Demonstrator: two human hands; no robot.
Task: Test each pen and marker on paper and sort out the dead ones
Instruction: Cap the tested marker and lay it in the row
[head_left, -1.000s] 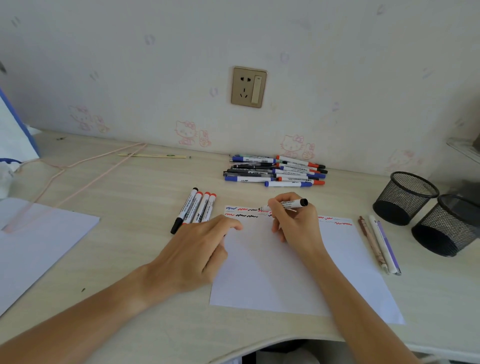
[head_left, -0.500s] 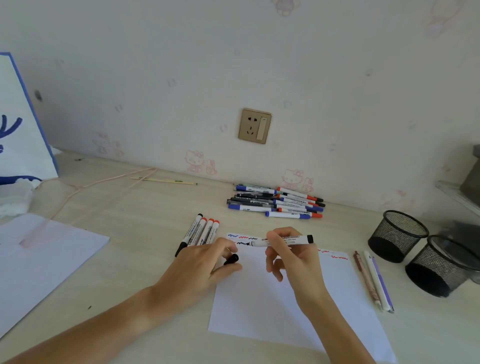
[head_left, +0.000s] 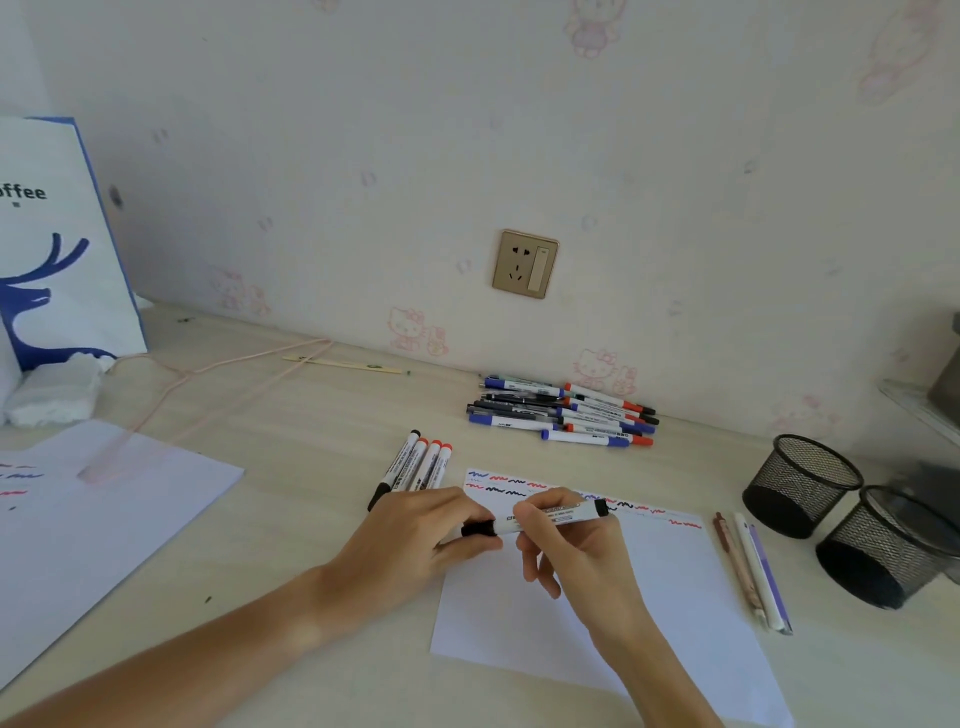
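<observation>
Lying level above the paper (head_left: 597, 613), the marker (head_left: 550, 516) was gripped mid-barrel by the right hand (head_left: 576, 556), probably to steady it for capping. At its dark end the left hand (head_left: 415, 540) pinched the cap (head_left: 477, 528), fingers curled, knuckles up. Beyond the grip lay four markers (head_left: 415, 465); farther off, the pile (head_left: 566, 413).

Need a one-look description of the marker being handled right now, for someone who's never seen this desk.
Find the white sheet with coloured squiggles along its top edge, in front of the wall socket. Both hands meet over it: the right hand holds a white marker level, the left hand pinches its black cap. It alone is off the desk; all others lie in groups.
</observation>
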